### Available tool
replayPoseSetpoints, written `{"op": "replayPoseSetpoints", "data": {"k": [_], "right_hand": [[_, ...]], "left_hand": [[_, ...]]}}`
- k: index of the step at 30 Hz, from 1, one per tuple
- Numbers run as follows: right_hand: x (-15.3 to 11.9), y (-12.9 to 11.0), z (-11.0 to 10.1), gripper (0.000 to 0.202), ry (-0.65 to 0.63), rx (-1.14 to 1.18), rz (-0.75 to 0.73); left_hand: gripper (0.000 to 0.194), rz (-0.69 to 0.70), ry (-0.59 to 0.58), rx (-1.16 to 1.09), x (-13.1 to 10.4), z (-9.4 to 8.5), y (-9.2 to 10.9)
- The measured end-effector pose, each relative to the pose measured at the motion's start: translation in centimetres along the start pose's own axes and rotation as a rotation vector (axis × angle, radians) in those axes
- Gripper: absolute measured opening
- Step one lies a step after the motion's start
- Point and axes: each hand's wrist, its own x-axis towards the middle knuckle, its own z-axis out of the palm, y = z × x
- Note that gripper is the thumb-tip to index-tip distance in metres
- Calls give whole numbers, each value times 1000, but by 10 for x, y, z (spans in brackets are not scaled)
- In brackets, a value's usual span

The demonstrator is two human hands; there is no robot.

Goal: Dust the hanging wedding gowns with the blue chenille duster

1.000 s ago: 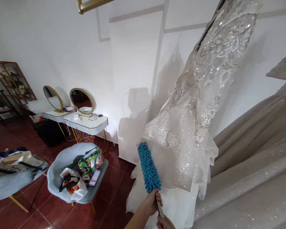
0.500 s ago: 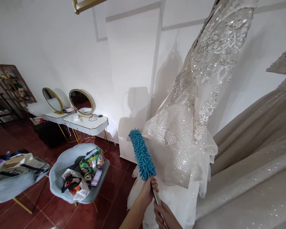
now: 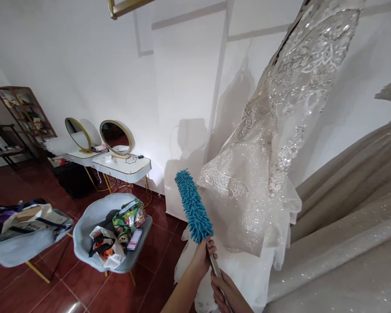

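A duster (image 3: 194,208) with a shaggy blue head and a grey handle points up and to the left in front of me. My left hand (image 3: 203,252) is closed round the handle just below the blue head. Lower down, my right hand (image 3: 224,287) grips the same handle, its lower end partly out of view. Behind and to the right of the duster hangs a sparkling white gown (image 3: 247,191) with beaded lace and a ruffled hem. Whether the duster touches the gown I cannot tell.
A second glittering gown (image 3: 348,208) fills the right side. On the left, a pale blue chair (image 3: 84,243) carries bags, and another chair (image 3: 9,250) holds more. Beyond them stand dressing tables (image 3: 124,169) with round mirrors (image 3: 116,137). A gold rail (image 3: 130,7) juts in overhead.
My view has turned slightly left, so the room appears shifted to the right. The duster head sits a little higher in view. Both hands keep their hold on its handle.
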Motion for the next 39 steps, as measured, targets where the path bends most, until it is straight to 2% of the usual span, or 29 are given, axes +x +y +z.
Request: {"op": "replayPoseSetpoints", "data": {"k": [2,6,10,14,18,22,26,32,35,39], "right_hand": [[1,-5,-2,50,14,13,-28],[4,-19,-3,48,48,38,-53],[12,-17,-8,50,73,65,-81],[15,-2,-19,51,125,38,-83],[14,11,-28,52,153,16,-70],[15,22,-28,55,179,46,-27],[18,29,-25,55,150,64,19],[24,21,-14,52,71,52,33],[26,4,3,49,32,53,-6],[35,-17,30,47,-3,62,-70]], "left_hand": [[30,44,-47,-12,1,8,3],[32,49,-84,32,4,24,8],[29,12,-81,62,14,27,6],[29,-78,-51,97,28,20,-7],[31,-103,-13,68,39,9,-23],[32,-119,21,31,45,-7,-34],[33,-119,49,29,44,-20,-36],[30,-50,51,12,36,-20,-16],[33,-22,21,23,34,-16,6],[37,26,-77,52,31,-9,42]]}}
